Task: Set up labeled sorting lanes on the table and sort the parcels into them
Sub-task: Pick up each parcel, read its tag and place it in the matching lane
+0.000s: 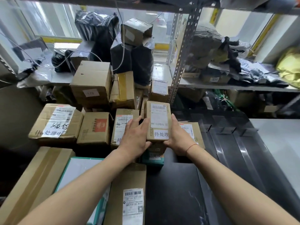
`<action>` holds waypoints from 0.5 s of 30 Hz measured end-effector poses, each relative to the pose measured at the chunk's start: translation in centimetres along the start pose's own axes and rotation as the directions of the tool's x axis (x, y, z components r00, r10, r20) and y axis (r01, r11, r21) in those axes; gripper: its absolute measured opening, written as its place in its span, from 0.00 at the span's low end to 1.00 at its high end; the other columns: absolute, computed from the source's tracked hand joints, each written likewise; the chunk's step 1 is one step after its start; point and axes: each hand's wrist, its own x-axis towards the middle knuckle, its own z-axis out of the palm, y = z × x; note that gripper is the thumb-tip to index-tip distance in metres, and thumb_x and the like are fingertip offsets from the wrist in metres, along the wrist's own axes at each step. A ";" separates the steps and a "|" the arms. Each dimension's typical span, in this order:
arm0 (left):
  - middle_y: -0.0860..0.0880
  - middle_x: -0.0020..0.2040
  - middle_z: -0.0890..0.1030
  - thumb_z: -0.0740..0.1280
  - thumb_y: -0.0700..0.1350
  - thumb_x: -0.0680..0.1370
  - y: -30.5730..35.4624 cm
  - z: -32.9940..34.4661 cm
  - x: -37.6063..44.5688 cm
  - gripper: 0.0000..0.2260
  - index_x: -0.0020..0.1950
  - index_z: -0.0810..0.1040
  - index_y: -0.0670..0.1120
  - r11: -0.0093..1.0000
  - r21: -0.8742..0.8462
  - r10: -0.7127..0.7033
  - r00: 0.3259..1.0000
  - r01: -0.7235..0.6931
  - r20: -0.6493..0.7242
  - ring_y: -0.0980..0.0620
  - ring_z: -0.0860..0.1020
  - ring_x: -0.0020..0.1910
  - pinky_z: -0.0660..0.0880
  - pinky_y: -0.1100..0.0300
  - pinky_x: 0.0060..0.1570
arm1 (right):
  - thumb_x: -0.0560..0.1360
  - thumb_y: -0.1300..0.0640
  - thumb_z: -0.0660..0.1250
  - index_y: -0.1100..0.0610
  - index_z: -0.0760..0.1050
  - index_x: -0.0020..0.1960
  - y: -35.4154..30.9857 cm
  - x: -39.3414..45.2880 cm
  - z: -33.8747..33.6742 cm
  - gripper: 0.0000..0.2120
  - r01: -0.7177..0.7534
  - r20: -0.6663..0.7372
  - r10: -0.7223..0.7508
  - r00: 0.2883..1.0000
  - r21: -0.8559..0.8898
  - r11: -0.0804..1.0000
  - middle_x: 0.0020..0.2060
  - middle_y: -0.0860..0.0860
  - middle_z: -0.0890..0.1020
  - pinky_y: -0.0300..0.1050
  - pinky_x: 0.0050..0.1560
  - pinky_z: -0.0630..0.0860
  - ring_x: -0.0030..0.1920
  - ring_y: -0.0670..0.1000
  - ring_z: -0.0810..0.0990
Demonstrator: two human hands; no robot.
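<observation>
A small upright cardboard parcel (158,121) is held between both hands above the pile of boxes at the middle of the view. It is gripped on its left side by the left hand (134,135), whose fingers lie along that face with the thumb tucked under the lower corner, and on its right side by the right hand (177,135), whose fingers are pressed flat against the opposite face; a thin red cord is worn on that wrist. A barcode shipping label and a white slip printed 待处理 are carried on the parcel's front. Just behind the left hand a taller labelled carton (124,125) is seen, and to its left a box with a red printed square (95,128) is set beside a wide carton with handwritten slips (56,121). Behind the right hand another labelled box (192,132) is partly hidden. Nearest the camera a long carton with a barcode label (128,195) lies over a teal-edged flat box (78,169). To the right, dark lane dividers (230,143) are laid on the black table (172,192). Black plastic-wrapped bundles (97,28) are stacked on the metal shelving (181,51) behind.
</observation>
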 end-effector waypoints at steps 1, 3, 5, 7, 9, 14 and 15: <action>0.46 0.80 0.68 0.75 0.52 0.77 0.0 -0.2 -0.1 0.44 0.85 0.53 0.45 1.000 0.004 0.004 1.000 -0.004 -0.015 0.44 0.55 0.83 0.45 0.45 0.82 | 0.74 0.58 0.78 0.53 0.38 0.85 -0.1 -0.1 -0.2 0.57 -0.015 0.002 0.015 1.000 -0.006 1.000 0.69 0.53 0.75 0.46 0.59 0.74 0.62 0.52 0.78; 0.47 0.80 0.68 0.74 0.52 0.78 0.1 -0.7 -0.2 0.43 0.84 0.53 0.46 1.000 0.023 -0.002 1.000 0.002 -0.014 0.44 0.55 0.83 0.45 0.44 0.82 | 0.75 0.58 0.77 0.55 0.41 0.84 -0.3 -0.2 -0.4 0.54 -0.034 0.016 0.034 0.999 -0.007 0.999 0.66 0.52 0.77 0.45 0.57 0.76 0.59 0.52 0.79; 0.46 0.81 0.65 0.73 0.52 0.79 0.4 -1.1 -0.4 0.41 0.84 0.52 0.47 0.999 0.035 -0.028 0.999 0.028 0.025 0.44 0.53 0.83 0.42 0.44 0.82 | 0.75 0.58 0.77 0.54 0.51 0.81 -0.5 -0.2 -0.3 0.45 -0.022 0.027 0.022 0.999 -0.007 1.000 0.58 0.47 0.76 0.38 0.46 0.73 0.55 0.49 0.78; 0.46 0.82 0.63 0.72 0.52 0.80 0.5 -1.2 -0.6 0.40 0.85 0.52 0.48 0.997 0.050 -0.059 0.995 0.055 0.074 0.44 0.50 0.84 0.40 0.43 0.82 | 0.74 0.57 0.78 0.52 0.58 0.77 -0.7 -0.1 0.0 0.39 0.000 0.035 0.000 0.999 -0.005 1.000 0.55 0.44 0.76 0.34 0.43 0.71 0.54 0.47 0.78; 0.46 0.82 0.62 0.71 0.51 0.80 0.3 -0.9 -0.7 0.39 0.85 0.53 0.48 0.995 0.076 -0.065 0.992 0.057 0.105 0.42 0.49 0.84 0.39 0.43 0.82 | 0.72 0.55 0.81 0.51 0.63 0.74 -0.6 0.2 0.4 0.37 0.009 0.050 -0.010 0.999 0.013 1.000 0.62 0.47 0.78 0.37 0.52 0.74 0.59 0.48 0.79; 0.47 0.81 0.64 0.72 0.55 0.78 -0.5 -0.5 -0.1 0.40 0.84 0.54 0.50 0.993 0.105 -0.070 0.987 0.055 0.142 0.42 0.50 0.84 0.41 0.43 0.82 | 0.71 0.47 0.82 0.53 0.63 0.74 0.1 0.9 0.1 0.40 -0.062 0.096 0.053 0.994 0.096 0.993 0.67 0.49 0.76 0.43 0.62 0.75 0.65 0.49 0.76; 0.47 0.82 0.63 0.73 0.57 0.77 -0.7 -0.6 0.2 0.43 0.84 0.52 0.51 0.993 0.100 -0.080 0.984 0.064 0.158 0.42 0.50 0.84 0.41 0.43 0.82 | 0.74 0.46 0.79 0.55 0.62 0.76 0.4 1.3 0.0 0.38 -0.103 0.101 0.091 0.991 0.122 0.987 0.68 0.50 0.76 0.42 0.59 0.76 0.64 0.50 0.77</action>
